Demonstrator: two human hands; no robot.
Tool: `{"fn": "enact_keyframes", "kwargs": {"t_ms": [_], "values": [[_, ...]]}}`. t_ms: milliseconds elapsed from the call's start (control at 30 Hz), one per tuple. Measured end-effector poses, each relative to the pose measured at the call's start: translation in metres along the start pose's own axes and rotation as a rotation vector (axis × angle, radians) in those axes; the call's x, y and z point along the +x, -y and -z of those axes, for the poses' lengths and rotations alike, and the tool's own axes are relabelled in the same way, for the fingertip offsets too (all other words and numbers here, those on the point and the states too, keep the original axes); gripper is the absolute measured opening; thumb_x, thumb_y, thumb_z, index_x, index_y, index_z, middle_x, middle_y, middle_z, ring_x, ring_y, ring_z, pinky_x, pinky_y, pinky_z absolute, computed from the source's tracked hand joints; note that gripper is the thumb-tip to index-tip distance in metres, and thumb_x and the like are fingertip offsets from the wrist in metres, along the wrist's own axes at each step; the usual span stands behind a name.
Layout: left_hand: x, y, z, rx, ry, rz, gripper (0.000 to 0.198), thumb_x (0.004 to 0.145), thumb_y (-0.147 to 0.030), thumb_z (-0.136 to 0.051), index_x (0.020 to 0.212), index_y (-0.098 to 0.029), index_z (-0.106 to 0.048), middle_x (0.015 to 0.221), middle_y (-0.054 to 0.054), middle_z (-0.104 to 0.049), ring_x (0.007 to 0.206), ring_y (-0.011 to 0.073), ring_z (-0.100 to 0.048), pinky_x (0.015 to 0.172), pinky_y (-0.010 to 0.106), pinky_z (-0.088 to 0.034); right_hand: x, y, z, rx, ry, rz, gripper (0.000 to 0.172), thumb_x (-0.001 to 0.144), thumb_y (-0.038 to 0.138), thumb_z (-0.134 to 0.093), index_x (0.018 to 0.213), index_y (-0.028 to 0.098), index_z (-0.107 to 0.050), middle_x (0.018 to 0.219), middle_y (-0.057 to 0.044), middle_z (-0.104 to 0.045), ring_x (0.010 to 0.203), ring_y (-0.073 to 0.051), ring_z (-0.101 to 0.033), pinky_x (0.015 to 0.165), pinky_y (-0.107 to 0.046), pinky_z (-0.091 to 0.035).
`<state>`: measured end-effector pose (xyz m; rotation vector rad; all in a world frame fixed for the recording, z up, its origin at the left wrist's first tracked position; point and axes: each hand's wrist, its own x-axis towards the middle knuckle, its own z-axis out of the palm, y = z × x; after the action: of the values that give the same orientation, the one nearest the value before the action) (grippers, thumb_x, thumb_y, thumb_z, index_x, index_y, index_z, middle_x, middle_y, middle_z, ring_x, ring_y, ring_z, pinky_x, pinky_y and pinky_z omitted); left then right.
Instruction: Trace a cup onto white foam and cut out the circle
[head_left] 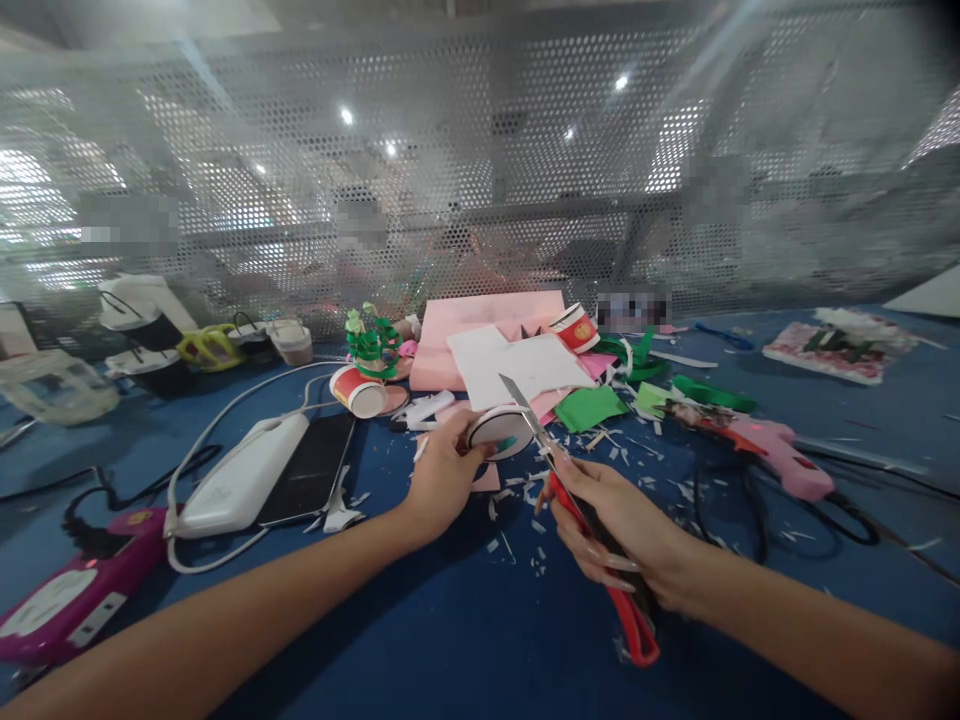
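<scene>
My left hand [442, 470] is closed on a small paper cup [501, 432] lying on its side, its round white bottom facing me. My right hand [611, 525] grips red-handled scissors [592, 530]. The blades point up and away, and their tips reach just past the cup's right edge. Both hands hover over a blue table [465, 640] strewn with white paper scraps.
A white power bank [244, 485] and black phone [311, 465] with cables lie left. Pink and white sheets [487, 335], green foam pieces [592, 405], two red paper cups [358, 392] and a pink glue gun [772, 450] lie behind. A perforated metal screen backs the table.
</scene>
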<state>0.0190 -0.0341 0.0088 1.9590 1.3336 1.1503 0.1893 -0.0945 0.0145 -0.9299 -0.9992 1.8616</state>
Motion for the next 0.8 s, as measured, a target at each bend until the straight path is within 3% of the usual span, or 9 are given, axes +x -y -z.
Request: {"fn": "enact_keyframes", "kwargs": {"t_ms": [167, 300, 500, 800], "values": [[-0.001, 0.002, 0.0, 0.067, -0.021, 0.001, 0.01, 0.07, -0.018, -0.053, 0.079, -0.019, -0.056, 0.06, -0.005, -0.048, 0.057, 0.0103, -0.044, 0.051, 0.021, -0.033, -0.003, 0.002, -0.002, -0.015, -0.009, -0.012, 0.034, 0.086, 0.047, -0.04, 0.071, 0.017, -0.047, 0.033, 0.009, -0.041, 0.019, -0.002, -0.022, 0.019, -0.013, -0.026], [-0.002, 0.001, 0.0, 0.03, 0.032, 0.021, 0.013, 0.07, -0.014, -0.051, 0.081, -0.019, -0.056, 0.063, -0.006, -0.052, 0.057, 0.0099, -0.046, 0.052, 0.02, -0.035, -0.003, 0.001, 0.0, -0.023, -0.002, -0.015, 0.034, 0.085, 0.048, -0.041, 0.072, 0.018, -0.047, 0.035, 0.009, -0.043, 0.02, -0.002, -0.023, 0.019, -0.013, -0.026], [-0.005, -0.001, -0.002, 0.016, 0.054, -0.023, 0.011, 0.071, -0.013, -0.051, 0.079, -0.02, -0.056, 0.068, -0.005, -0.057, 0.065, 0.0114, -0.052, 0.06, 0.021, -0.041, -0.006, 0.004, -0.005, -0.039, -0.035, -0.024, 0.034, 0.087, 0.045, -0.039, 0.07, 0.017, -0.046, 0.034, 0.009, -0.042, 0.019, -0.002, -0.023, 0.019, -0.013, -0.027], [-0.009, -0.01, 0.002, 0.163, 0.064, -0.099, 0.019, 0.069, -0.005, -0.049, 0.076, -0.02, -0.058, 0.067, -0.004, -0.061, 0.062, 0.0102, -0.054, 0.058, 0.019, -0.042, -0.006, 0.005, -0.008, -0.06, -0.062, -0.016, 0.03, 0.085, 0.045, -0.044, 0.071, 0.019, -0.043, 0.034, 0.01, -0.042, 0.017, -0.003, -0.022, 0.018, -0.014, -0.027]]}}
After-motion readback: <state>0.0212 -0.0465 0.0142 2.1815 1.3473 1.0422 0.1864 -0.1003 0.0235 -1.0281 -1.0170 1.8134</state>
